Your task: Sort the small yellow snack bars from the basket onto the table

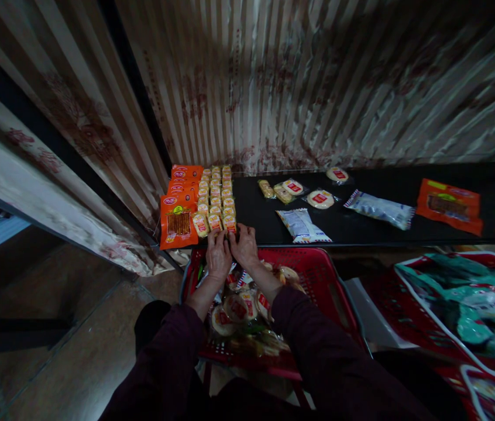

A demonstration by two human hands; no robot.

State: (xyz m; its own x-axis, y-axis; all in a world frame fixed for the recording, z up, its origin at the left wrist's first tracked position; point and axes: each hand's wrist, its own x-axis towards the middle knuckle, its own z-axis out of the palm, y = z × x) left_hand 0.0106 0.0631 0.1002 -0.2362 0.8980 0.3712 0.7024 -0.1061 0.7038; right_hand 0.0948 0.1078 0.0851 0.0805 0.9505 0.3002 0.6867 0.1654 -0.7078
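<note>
From where I stand, both hands are drawn together at the near edge of the black shelf [254, 225], at the front of the small yellow packs [215, 222]. The left hand [219, 257] has its fingertips by the middle column, the right hand [244, 248] by the right-hand one. In each the fingers are bent and close together, a loose, half-closed grip; I cannot tell whether either pinches a pack or merely presses against it. Meeting from two sides like that, they look well set to keep the column ends even.

The packs stand in three tight columns against the overlapped orange bags [179, 225], and I'd judge that the closeness keeps the rows straight, while the overlap saves width. Farther right, round wrapped cakes [320, 199], silvery-white packets [379, 209] and a single orange bag [449, 206] lie spaced apart, perhaps marking a place for each kind.

Below the forearms sits a red basket [320, 272] of mixed snacks, handily near the shelf edge. Striped, flower-printed cloth [212, 88] hangs behind, dark metal posts [133, 70] cross at the left, and the room is dim over a tiled floor [93, 368]. Green bags [484, 298] fill another basket at the right.
</note>
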